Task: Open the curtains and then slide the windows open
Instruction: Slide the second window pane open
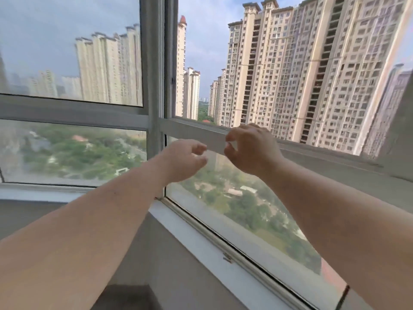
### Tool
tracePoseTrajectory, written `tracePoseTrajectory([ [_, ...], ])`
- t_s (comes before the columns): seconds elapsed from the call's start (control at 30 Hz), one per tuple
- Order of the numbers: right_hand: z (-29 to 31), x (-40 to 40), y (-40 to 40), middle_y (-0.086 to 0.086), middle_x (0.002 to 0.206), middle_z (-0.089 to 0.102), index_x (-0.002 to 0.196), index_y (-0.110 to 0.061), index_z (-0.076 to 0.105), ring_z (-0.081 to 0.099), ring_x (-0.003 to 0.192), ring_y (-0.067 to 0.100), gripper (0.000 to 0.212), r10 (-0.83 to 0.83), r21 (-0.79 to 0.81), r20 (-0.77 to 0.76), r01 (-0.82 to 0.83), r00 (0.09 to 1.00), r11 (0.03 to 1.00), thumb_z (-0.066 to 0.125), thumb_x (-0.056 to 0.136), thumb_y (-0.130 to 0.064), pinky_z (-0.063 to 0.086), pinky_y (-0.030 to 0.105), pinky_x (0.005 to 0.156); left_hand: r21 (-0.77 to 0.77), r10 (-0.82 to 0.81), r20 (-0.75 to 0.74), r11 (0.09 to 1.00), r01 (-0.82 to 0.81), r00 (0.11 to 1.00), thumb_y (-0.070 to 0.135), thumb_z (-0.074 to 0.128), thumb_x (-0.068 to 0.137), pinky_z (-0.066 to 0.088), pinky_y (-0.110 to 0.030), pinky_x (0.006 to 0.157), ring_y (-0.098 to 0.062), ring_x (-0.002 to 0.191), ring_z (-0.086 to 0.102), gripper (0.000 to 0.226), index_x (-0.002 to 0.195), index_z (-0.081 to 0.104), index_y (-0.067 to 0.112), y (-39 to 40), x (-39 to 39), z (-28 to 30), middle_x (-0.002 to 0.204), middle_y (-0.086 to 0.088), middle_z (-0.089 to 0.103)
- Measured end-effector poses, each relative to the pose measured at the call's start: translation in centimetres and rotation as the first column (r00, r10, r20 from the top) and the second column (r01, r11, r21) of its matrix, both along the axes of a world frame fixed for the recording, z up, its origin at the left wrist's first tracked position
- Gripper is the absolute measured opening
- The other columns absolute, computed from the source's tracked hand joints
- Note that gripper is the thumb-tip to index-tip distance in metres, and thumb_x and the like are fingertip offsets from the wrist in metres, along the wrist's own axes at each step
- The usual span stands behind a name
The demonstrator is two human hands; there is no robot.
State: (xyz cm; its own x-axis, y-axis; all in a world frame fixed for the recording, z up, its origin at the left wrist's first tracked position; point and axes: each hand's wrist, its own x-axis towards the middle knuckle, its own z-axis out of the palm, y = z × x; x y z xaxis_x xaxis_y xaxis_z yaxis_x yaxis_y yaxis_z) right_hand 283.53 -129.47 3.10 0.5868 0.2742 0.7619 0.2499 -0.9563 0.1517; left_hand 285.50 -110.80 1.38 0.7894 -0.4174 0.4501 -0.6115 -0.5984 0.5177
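A corner window fills the view. Its upper right pane is slid open, so the towers outside look sharp; the sliding sash frame (pixel 170 63) stands next to the grey corner post (pixel 154 86). The upper left pane (pixel 67 48) is hazy glass. My left hand (pixel 183 161) hovers in front of the horizontal rail (pixel 192 130), fingers loosely curled and apart, holding nothing. My right hand (pixel 250 148) is just right of it at the rail, fingers curled near the rail's edge without a clear grip. No curtain is in view.
The fixed lower panes (pixel 245 209) look down on trees and roofs. A white sill (pixel 201 238) runs diagonally below them, with a small metal latch (pixel 227 257) on the lower frame. A wall edge (pixel 402 130) borders the opening at the right.
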Motion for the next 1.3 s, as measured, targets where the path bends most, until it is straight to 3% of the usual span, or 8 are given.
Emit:
tracePoseTrajectory([
  [0.1, 0.3, 3.9, 9.9, 0.003, 0.101, 0.071, 0.101, -0.018, 0.068, 0.063, 0.089, 0.025, 0.025, 0.119, 0.057, -0.074, -0.115, 0.99, 0.992, 0.051, 0.089, -0.031, 0.041, 0.029, 0.065, -0.008, 0.158, -0.041, 0.987, -0.159, 0.987, 0.028, 0.055, 0.084, 0.037, -0.022, 0.08, -0.01, 0.095, 0.055, 0.037, 0.12, 0.057, 0.019, 10.5, 1.0, 0.4, 0.115, 0.003, 0.062],
  [0.23, 0.9, 7.9, 23.1, 0.0, 0.102, 0.07, 0.102, -0.022, 0.067, 0.062, 0.091, 0.025, 0.025, 0.266, 0.098, -0.157, -0.253, 0.951, 0.963, 0.05, 0.088, -0.034, 0.048, 0.032, 0.07, -0.046, 0.369, -0.066, 0.927, -0.373, 0.927, 0.028, 0.056, 0.084, 0.041, -0.027, 0.088, -0.013, 0.1, 0.056, 0.034, 0.117, 0.059, 0.022, 23.7, 1.3, 1.0, 0.112, 0.004, 0.062],
  [0.33, 1.0, 9.9, 31.8, -0.002, 0.103, 0.071, 0.103, -0.023, 0.066, 0.062, 0.093, 0.024, 0.025, 0.374, 0.116, -0.165, -0.359, 0.913, 0.926, 0.049, 0.089, -0.034, 0.045, 0.03, 0.069, -0.034, 0.495, -0.092, 0.866, -0.499, 0.864, 0.032, 0.053, 0.083, 0.039, -0.024, 0.078, -0.01, 0.096, 0.055, 0.034, 0.117, 0.057, 0.027, 31.9, 0.6, 0.8, 0.11, 0.009, 0.059],
  [0.47, 0.4, 11.8, 42.9, -0.002, 0.105, 0.07, 0.104, -0.023, 0.066, 0.062, 0.097, 0.025, 0.026, 0.515, 0.114, -0.186, -0.503, 0.837, 0.857, 0.049, 0.088, -0.034, 0.044, 0.03, 0.072, -0.042, 0.634, -0.116, 0.766, -0.641, 0.765, 0.03, 0.054, 0.082, 0.038, -0.024, 0.081, -0.011, 0.097, 0.056, 0.036, 0.118, 0.058, 0.025, 41.6, -0.2, -0.5, 0.112, 0.007, 0.061],
  [0.7, -0.8, 16.5, 55.5, 0.0, 0.11, 0.068, 0.108, -0.022, 0.065, 0.057, 0.107, 0.026, 0.029, 0.628, 0.125, -0.215, -0.616, 0.748, 0.778, 0.049, 0.089, -0.035, 0.051, 0.039, 0.085, -0.012, 0.751, -0.144, 0.649, -0.761, 0.644, 0.029, 0.053, 0.082, 0.039, -0.024, 0.086, -0.011, 0.099, 0.055, 0.036, 0.118, 0.058, 0.024, 52.7, 2.6, -1.8, 0.117, 0.005, 0.06],
  [0.97, -1.1, 28.3, 69.9, 0.004, 0.113, 0.067, 0.11, -0.019, 0.065, 0.054, 0.111, 0.027, 0.03, 0.674, 0.12, -0.172, -0.664, 0.719, 0.738, 0.05, 0.09, -0.034, 0.044, 0.037, 0.092, 0.025, 0.82, -0.098, 0.568, -0.822, 0.564, 0.029, 0.051, 0.084, 0.037, -0.023, 0.082, -0.013, 0.107, 0.053, 0.038, 0.121, 0.056, 0.024, 66.0, 11.4, -0.8, 0.122, 0.003, 0.058],
  [1.13, 1.6, 34.7, 82.7, 0.005, 0.121, 0.063, 0.118, -0.019, 0.062, 0.05, 0.118, 0.028, 0.036, 0.727, 0.118, -0.171, -0.719, 0.665, 0.685, 0.048, 0.091, -0.037, 0.039, 0.04, 0.098, -0.008, 0.901, -0.064, 0.43, -0.903, 0.43, 0.031, 0.052, 0.083, 0.038, -0.024, 0.079, -0.01, 0.101, 0.051, 0.036, 0.119, 0.057, 0.028, 77.2, 16.1, 1.4, 0.118, 0.005, 0.058],
  [1.3, 0.6, 36.9, 93.8, 0.003, 0.124, 0.06, 0.12, -0.021, 0.061, 0.046, 0.122, 0.026, 0.036, 0.773, 0.082, -0.207, -0.777, 0.6, 0.624, 0.05, 0.09, -0.039, 0.032, 0.04, 0.1, -0.02, 0.926, -0.111, 0.362, -0.932, 0.362, 0.032, 0.052, 0.083, 0.037, -0.022, 0.076, -0.007, 0.098, 0.051, 0.036, 0.119, 0.055, 0.03, 87.1, 18.0, 0.0, 0.126, 0.006, 0.054],
])
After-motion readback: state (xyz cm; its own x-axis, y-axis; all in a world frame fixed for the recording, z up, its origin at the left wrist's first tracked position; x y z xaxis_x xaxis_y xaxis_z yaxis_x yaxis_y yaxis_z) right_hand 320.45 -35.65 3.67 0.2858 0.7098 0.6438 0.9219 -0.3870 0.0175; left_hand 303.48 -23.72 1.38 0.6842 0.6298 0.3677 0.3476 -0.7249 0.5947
